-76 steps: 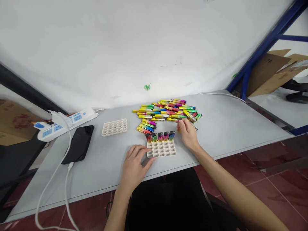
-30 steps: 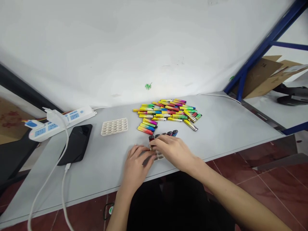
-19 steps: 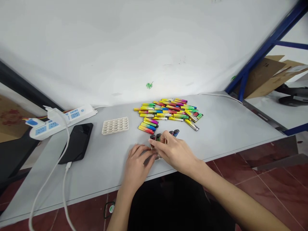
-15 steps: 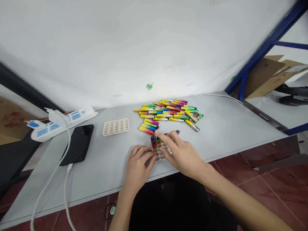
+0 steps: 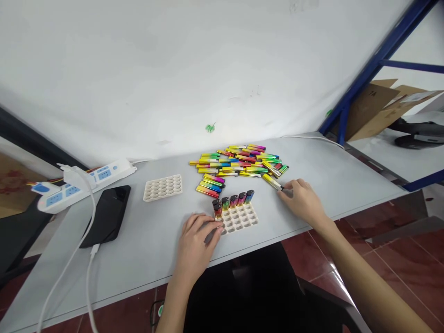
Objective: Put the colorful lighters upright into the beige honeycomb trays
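A cream tray with oval holes point(image 5: 239, 221) lies near the table's front edge. Several lighters point(image 5: 234, 200) stand upright along its back row, and one red lighter point(image 5: 218, 211) stands just in front at the left. My left hand point(image 5: 199, 233) grips the tray's left side with thumb and fingers. Off to the right, my right hand point(image 5: 301, 199) has its thumb and fingertips closed at the dark end of a yellow and silver lighter point(image 5: 272, 181), which lies on the table. Behind the tray is a pile of shiny multicoloured lighters point(image 5: 239, 159), with a small group point(image 5: 210, 186) nearer to me.
A second cream holed tray point(image 5: 163, 187) lies to the left. Further left are a black phone point(image 5: 106, 216) with a white cable point(image 5: 89, 282) and a white power strip point(image 5: 86, 182). A white wall backs the table; a blue metal frame point(image 5: 343, 125) stands at the right.
My right hand has moved from above the tray out to the right, onto the yellow lighter at the pile's edge. The back-row lighters are now uncovered. My left hand stays at the tray.
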The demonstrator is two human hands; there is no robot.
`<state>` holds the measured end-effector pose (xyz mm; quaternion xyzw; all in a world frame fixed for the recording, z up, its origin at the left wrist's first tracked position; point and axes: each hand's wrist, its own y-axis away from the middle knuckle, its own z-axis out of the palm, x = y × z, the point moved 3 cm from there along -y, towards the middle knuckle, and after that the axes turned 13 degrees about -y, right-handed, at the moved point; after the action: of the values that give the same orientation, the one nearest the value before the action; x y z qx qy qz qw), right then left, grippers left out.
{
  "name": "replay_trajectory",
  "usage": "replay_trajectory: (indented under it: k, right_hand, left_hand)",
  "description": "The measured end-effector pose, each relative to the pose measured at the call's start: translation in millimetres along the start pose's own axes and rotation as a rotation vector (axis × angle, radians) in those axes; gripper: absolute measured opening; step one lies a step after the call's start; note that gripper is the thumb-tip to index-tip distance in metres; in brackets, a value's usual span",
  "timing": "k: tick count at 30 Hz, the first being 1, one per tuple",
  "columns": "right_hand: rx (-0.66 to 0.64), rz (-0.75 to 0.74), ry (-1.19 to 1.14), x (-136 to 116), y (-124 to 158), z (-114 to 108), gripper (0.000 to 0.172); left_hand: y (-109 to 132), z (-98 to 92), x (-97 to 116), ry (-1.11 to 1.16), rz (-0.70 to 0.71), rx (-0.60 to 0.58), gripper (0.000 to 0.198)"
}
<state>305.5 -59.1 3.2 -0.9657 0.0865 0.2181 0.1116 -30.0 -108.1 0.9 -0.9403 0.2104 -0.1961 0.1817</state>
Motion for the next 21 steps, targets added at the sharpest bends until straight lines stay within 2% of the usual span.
replay_trajectory:
  k: [7, 11, 15, 18, 21]
  right_hand:
    - [0.058, 0.096, -0.352, -14.9, -4.1, -2.1, 0.02]
    - [0.052, 0.086, -0.463, -19.1, -6.3, 1.1, 0.018]
    - [0.112, 0.054, -0.523, -18.1, -7.7, 1.9, 0.025]
    - [0.107, 0.056, -0.571, -15.8, -9.2, 0.3, 0.02]
    - [0.141, 0.065, -0.73, -17.2, -11.7, -4.5, 0.022]
  left_hand:
    - [-0.2, -1.5, 1.7, 0.0, -0.002, 0.011, 0.014]
    - [-0.3, -0.6, 1.4, -0.001, -0.011, 0.009, 0.014]
    - [-0.9, -0.8, 1.3, 0.001, -0.01, 0.006, 0.014]
    - [-1.2, -0.8, 1.1, 0.001, -0.011, 0.006, 0.014]
    - [-1.1, -0.3, 1.1, 0.005, -0.008, 0.005, 0.013]
